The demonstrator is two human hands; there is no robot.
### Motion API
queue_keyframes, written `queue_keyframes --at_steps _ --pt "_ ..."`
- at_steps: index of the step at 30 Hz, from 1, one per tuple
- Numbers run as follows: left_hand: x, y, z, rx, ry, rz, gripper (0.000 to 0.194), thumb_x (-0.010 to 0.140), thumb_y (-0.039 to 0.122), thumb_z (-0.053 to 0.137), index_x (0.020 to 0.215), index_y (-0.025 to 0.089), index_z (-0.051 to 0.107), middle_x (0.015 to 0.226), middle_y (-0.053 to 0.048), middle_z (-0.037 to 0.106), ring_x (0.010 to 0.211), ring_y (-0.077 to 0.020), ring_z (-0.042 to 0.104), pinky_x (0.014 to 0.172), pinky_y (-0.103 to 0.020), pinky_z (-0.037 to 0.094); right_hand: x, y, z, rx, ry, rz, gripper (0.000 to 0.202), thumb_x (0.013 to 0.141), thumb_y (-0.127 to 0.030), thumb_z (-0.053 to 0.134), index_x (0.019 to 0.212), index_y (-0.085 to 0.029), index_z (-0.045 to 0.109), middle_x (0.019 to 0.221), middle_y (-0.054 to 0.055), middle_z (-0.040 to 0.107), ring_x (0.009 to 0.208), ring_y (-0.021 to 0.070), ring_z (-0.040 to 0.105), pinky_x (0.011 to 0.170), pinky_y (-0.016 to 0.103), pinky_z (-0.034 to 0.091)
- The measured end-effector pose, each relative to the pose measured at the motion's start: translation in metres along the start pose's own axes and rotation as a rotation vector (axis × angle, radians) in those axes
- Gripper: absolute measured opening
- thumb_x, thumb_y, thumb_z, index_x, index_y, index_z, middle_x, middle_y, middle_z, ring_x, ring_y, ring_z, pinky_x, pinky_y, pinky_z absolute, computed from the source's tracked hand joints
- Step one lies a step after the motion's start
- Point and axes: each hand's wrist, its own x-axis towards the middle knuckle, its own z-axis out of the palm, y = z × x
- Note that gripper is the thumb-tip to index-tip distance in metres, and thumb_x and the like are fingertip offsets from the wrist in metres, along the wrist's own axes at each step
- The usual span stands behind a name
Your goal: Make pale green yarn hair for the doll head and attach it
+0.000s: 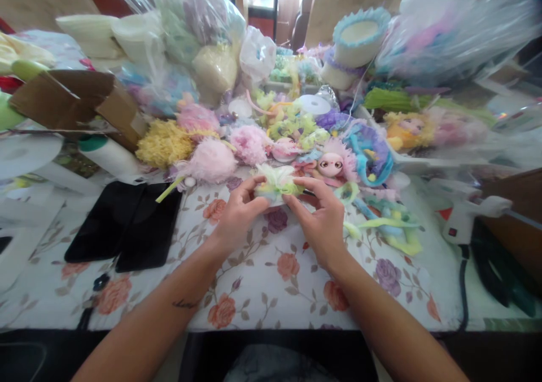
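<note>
Pale green-and-white ruffled piece (277, 181) was up front of the plush pile, just this side of the pink-haired doll head (330, 164), over the floral-covered counter (262, 280). Left hand (232, 218) and right hand (324, 221) both had fingers closed on it, one side each. Looked light, soft, probably easy to crush (blurry, so material was a guess). Best hold: light pinch at the lower side edges, off the ruffles. Slipperiness: couldn't tell.
</note>
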Motion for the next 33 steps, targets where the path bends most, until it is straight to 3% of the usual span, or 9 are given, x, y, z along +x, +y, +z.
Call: queue_keyframes --at_steps 5,11,18,23,26,30,33 --pt "0.0006 0.0003 0.0017 0.03 0.042 0.009 0.04 0.07 0.025 0.074 0.108 0.02 0.062 0.096 -0.003 0.068 0.087 -0.018 0.064 0.078 -0.029 0.052 -0.001 -0.0011 -0.0002 -0.015 -0.006 -0.02 0.018 0.083 -0.024 0.068 0.101 -0.024 0.066 0.106 0.005 0.068 0.102 0.02 0.065 0.082 0.034 0.061" --pt "-0.001 0.005 0.0039 0.02 0.034 -0.001 0.033 0.07 0.016 0.062 0.103 0.02 0.063 0.089 -0.001 0.067 0.082 -0.0164 0.063 0.075 -0.027 0.051 -0.001 -0.0012 0.0 -0.012 -0.021 -0.018 0.019 0.083 -0.024 0.067 0.102 -0.024 0.066 0.107 0.005 0.068 0.104 0.0206 0.064 0.083 0.035 0.061" --pt "-0.0002 0.0034 0.0032 0.057 0.063 -0.001 0.035 0.07 0.025 0.072 0.104 0.021 0.064 0.092 0.0 0.069 0.083 -0.0162 0.063 0.076 -0.026 0.051 -0.0009 -0.0004 0.0005 -0.011 -0.008 -0.019 0.019 0.083 -0.025 0.068 0.102 -0.023 0.066 0.106 0.006 0.068 0.102 0.0201 0.065 0.083 0.034 0.061" --pt "-0.0013 0.0038 0.0031 -0.009 0.012 -0.007 0.031 0.073 0.016 0.061 0.104 0.019 0.063 0.096 -0.001 0.068 0.087 -0.0161 0.064 0.078 -0.027 0.052 -0.0008 0.0007 0.0008 -0.009 -0.001 -0.019 0.019 0.082 -0.025 0.069 0.101 -0.022 0.066 0.105 0.005 0.068 0.1 0.0198 0.065 0.082 0.034 0.061" --pt "-0.0016 0.0044 0.0031 -0.027 -0.01 0.0 0.029 0.076 0.022 0.064 0.105 0.019 0.063 0.099 -0.002 0.068 0.088 -0.0161 0.063 0.079 -0.027 0.053 -0.0009 0.0008 0.001 -0.001 -0.001 -0.018 0.02 0.082 -0.025 0.069 0.101 -0.021 0.066 0.106 0.005 0.068 0.1 0.0195 0.065 0.082 0.033 0.061" --pt "-0.0002 0.0029 0.0029 0.05 0.056 -0.011 0.04 0.07 0.026 0.074 0.108 0.019 0.062 0.095 -0.002 0.068 0.084 -0.0159 0.063 0.077 -0.027 0.053 -0.0015 0.0 0.0007 -0.012 -0.004 -0.019 0.02 0.083 -0.024 0.068 0.102 -0.022 0.066 0.106 0.005 0.068 0.101 0.0196 0.065 0.082 0.033 0.061" --pt "0.0002 0.002 0.0028 0.074 0.071 -0.005 0.037 0.071 0.024 0.071 0.107 0.019 0.063 0.092 -0.001 0.068 0.082 -0.0155 0.063 0.077 -0.027 0.053 -0.0017 -0.0004 0.0006 -0.018 -0.002 -0.024 0.019 0.082 -0.024 0.068 0.102 -0.022 0.066 0.106 0.005 0.068 0.101 0.0196 0.065 0.082 0.033 0.06"
